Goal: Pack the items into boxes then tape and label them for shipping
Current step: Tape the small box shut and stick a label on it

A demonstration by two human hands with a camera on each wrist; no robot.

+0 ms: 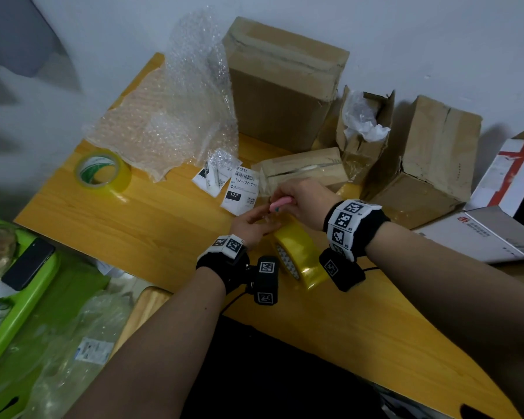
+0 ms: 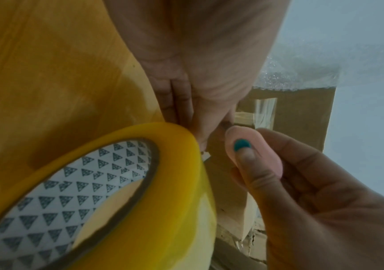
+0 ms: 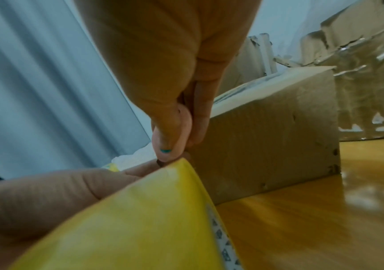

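Pinching smooth pink oval cutter (image 1: 280, 204) in right hand (image 1: 307, 199), left hand (image 1: 253, 223) fingers flat against glossy yellow tape roll (image 1: 297, 252).

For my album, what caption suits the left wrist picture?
The right hand grips a small pink cutter beside the yellow tape roll that the left hand steadies.

Both forearms bare, reaching forward over the table edge, black bands with printed markers at each wrist. Left hand (image 1: 253, 225) low, palm turned inward, fingers (image 2: 174, 98) extended together and straight. Right hand (image 1: 304, 201) just above and beyond it, fingers curled, thumb (image 2: 253, 169) and fingers pinching a small pink cutter (image 2: 251, 146). Hands nearly touching at the fingertips.
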